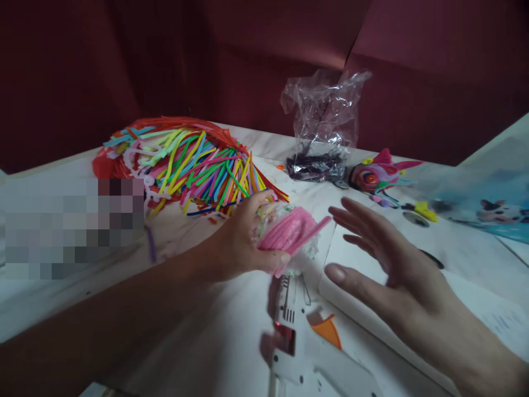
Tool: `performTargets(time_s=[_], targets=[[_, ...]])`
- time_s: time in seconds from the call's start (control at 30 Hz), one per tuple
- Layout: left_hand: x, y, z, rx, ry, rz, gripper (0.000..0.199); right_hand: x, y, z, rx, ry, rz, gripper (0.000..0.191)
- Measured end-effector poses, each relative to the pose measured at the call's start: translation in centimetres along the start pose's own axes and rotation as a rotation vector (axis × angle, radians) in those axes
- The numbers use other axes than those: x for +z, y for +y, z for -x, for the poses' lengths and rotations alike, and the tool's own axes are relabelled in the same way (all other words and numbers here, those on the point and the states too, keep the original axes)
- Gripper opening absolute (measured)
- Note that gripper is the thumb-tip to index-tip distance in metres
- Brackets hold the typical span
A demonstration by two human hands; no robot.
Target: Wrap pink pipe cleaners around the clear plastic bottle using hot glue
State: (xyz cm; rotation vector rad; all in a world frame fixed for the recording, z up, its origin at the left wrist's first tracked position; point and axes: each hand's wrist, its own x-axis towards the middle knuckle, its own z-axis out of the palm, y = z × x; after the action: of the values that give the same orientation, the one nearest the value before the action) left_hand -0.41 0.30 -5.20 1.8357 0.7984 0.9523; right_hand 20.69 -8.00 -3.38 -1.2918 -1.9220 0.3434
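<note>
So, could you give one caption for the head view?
Left hand grips pink pipe cleaners; right hand open beside, above glue gun.

Multicoloured strip pile (190, 160), clear plastic bag (322, 118), colourful mask (378, 173), white glue gun (297, 342)

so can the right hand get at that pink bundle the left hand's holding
Probably yes. The right hand hovers open, fingers spread, just beside the pink bundle gripped in the left hand, and nothing lies in the gap between them. The glue gun sits lower, out of the way.
</note>
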Motion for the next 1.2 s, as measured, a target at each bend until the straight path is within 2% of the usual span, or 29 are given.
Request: performTargets(time_s=[0.13,0.37,0.83,0.93,1.2], targets=[[-0.1,0.1,0.3,0.044,-0.017,-0.073,0.093,1.8,0.6,-2.3,0.098,-0.082,-0.356,0.083],[-0.4,-0.1,0.5,0.046,-0.037,-0.125,0.095,2.7,0.5,-3.5,0.186,-0.196,-0.586,0.08],[-0.4,0.0,0.6,0.061,-0.049,-0.132,0.097,2.3,0.5,-4.0,0.128,-0.245,-0.705,0.074],[-0.5,0.1,0.6,0.068,-0.047,-0.148,0.098,2.4,0.4,-4.1,0.118,-0.237,-0.71,0.068],[-0.9,0.3,0.6,0.102,-0.067,-0.194,0.103,2.5,0.1,-3.7,0.116,-0.209,-0.702,0.068]])
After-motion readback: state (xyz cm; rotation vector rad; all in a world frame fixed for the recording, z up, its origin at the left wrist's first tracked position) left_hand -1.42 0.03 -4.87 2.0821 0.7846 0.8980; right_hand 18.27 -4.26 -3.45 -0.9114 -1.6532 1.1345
